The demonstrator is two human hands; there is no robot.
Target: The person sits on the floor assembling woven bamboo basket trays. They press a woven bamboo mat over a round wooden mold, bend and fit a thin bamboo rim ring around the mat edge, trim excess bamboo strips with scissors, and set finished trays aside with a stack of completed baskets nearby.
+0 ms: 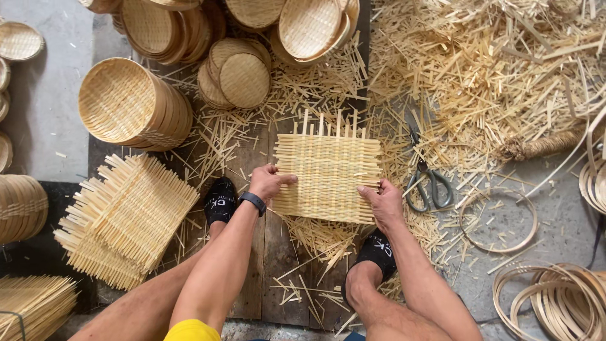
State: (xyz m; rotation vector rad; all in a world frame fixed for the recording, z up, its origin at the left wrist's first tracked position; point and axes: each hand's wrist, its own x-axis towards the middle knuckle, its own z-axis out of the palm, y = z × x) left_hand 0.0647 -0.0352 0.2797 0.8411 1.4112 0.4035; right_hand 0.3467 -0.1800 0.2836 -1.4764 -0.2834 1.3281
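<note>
A square woven bamboo mat (328, 170) with loose strip ends sticking out lies on dark wooden boards (278, 246) in front of me. My left hand (270, 182), with a black watch on its wrist, grips the mat's left edge. My right hand (382, 201) holds the mat's lower right corner, thumb on top. Both of my feet, in black socks, rest on the boards below the mat.
A pile of woven square mats (126, 218) lies at left. Stacks of round woven baskets (132, 104) stand behind. Scissors (424, 177) lie right of the mat amid bamboo offcuts (492, 76). Bamboo hoops (555, 300) sit at lower right, one thin ring (499, 221) nearer.
</note>
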